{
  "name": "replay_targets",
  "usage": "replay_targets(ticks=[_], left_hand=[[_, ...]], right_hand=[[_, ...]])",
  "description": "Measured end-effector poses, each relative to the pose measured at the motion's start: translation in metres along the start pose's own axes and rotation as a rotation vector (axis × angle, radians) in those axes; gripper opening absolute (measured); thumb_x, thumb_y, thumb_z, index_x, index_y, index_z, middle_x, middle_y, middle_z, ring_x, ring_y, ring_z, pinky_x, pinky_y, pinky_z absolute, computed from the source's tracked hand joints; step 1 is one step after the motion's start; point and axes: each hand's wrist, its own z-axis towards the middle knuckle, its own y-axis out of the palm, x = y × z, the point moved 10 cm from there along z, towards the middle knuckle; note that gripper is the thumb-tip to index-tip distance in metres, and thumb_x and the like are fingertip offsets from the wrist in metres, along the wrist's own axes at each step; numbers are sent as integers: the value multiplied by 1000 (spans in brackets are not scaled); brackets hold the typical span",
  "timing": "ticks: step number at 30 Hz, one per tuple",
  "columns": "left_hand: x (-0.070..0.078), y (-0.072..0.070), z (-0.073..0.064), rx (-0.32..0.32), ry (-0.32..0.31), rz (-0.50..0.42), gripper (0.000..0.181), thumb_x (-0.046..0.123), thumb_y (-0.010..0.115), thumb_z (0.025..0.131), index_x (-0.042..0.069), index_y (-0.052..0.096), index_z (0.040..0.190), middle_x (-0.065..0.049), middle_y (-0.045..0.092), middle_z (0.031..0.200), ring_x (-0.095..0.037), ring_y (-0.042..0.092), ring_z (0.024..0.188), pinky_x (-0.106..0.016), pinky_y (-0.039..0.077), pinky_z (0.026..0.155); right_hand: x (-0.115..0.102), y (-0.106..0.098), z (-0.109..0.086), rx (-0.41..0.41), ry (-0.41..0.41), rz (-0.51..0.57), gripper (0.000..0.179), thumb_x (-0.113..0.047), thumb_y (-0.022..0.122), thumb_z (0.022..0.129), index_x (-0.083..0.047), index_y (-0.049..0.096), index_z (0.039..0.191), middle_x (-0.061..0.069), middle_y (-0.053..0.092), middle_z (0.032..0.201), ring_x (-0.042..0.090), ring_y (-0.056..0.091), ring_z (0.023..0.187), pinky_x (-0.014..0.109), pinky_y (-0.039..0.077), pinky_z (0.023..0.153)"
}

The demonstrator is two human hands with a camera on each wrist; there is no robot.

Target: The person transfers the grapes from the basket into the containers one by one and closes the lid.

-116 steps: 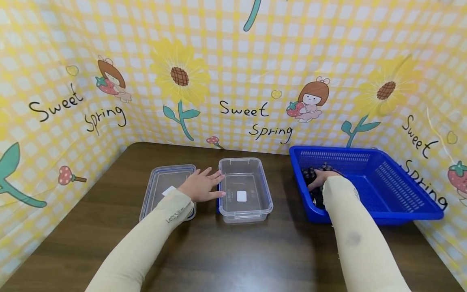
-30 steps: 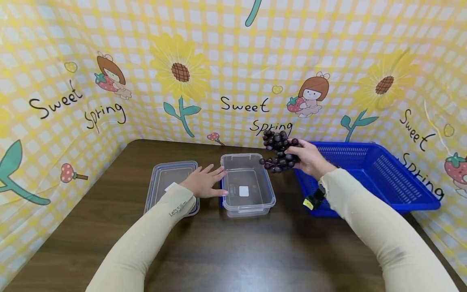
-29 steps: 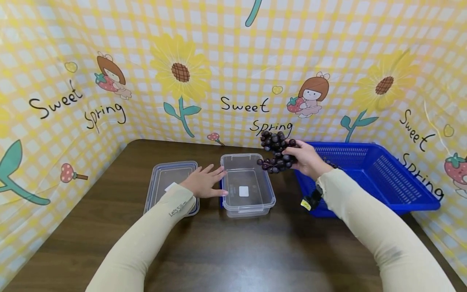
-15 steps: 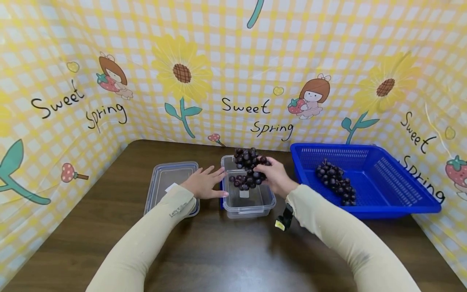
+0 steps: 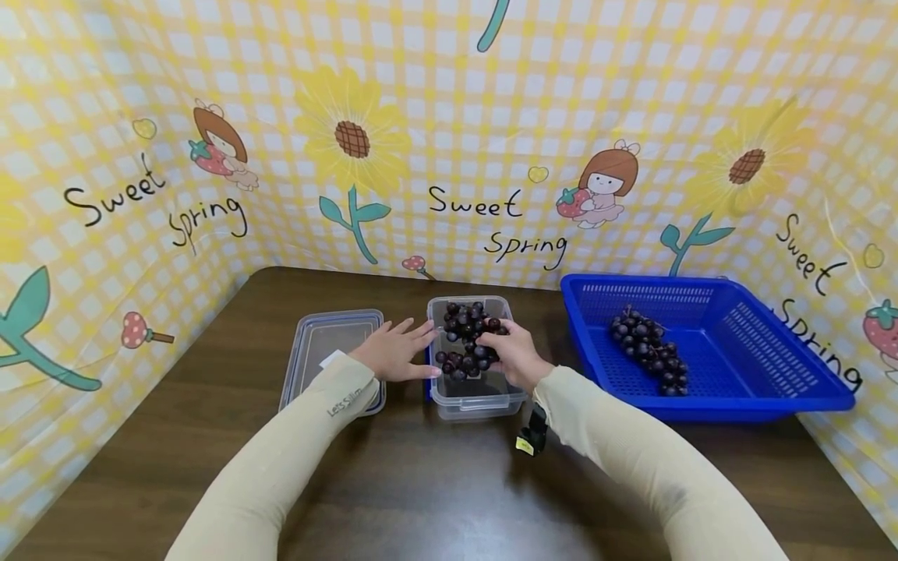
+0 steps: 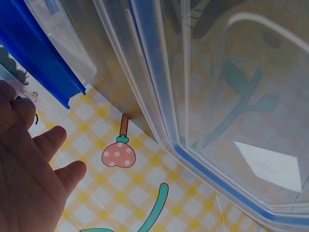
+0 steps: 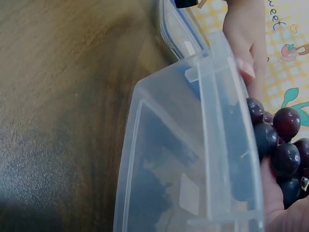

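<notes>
A bunch of dark grapes (image 5: 463, 331) is in my right hand (image 5: 515, 354), thumb and fingers gripping its right side. The bunch is over the mouth of a clear plastic food container (image 5: 484, 403); how deep it hangs inside I cannot tell. In the right wrist view, grapes (image 7: 285, 159) show beyond the container's wall (image 7: 159, 159). My left hand (image 5: 394, 351) has its fingers spread, with the tips touching the container's left rim. Beneath that hand's wrist lies the container's clear lid (image 5: 319, 335) with a blue seal, also large in the left wrist view.
A blue plastic basket (image 5: 758, 401) stands at the right of the brown table (image 5: 421, 491), with a second bunch of grapes (image 5: 648, 351) on its left side. A yellow checked cloth (image 5: 449, 132) hangs behind and along both sides.
My right hand first reached into the basket, then lifted one grape bunch out and carried it left. During the last half second it came lower over the container. My left hand stayed at the rim.
</notes>
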Motion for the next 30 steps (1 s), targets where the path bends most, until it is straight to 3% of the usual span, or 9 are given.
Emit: replay_targets(ticks=[7,11,21,30], left_hand=[[-1,1,1,-7,-2,8,79,64,40,93,16,23,153,-4,14,159,-38,16,143,-60,13,112],[0,-1,1,5,5,25,78,63,40,93,14,26,153,-5,16,159,-37,15,143,-60,13,111],[2,-2,3,29,22,78,79,65,39,92,14,28,152,-5,21,158,-35,12,144,-60,13,111],[0,-1,2,18,15,63,80,66,39,92,15,25,153,-5,19,158,-36,13,144,-61,13,111]], right_hand=[[7,5,7,-38,24,-51,43,2,58,84,1,53,127,21,55,125,31,55,110,47,52,83],[6,11,9,-74,6,-74,44,2,62,81,2,54,125,21,53,125,34,56,109,50,52,84],[9,23,0,-132,90,-142,54,2,58,87,2,42,139,25,42,139,42,47,122,54,46,92],[21,34,3,-307,208,-246,64,-2,54,89,-1,30,148,27,34,146,42,40,129,55,43,96]])
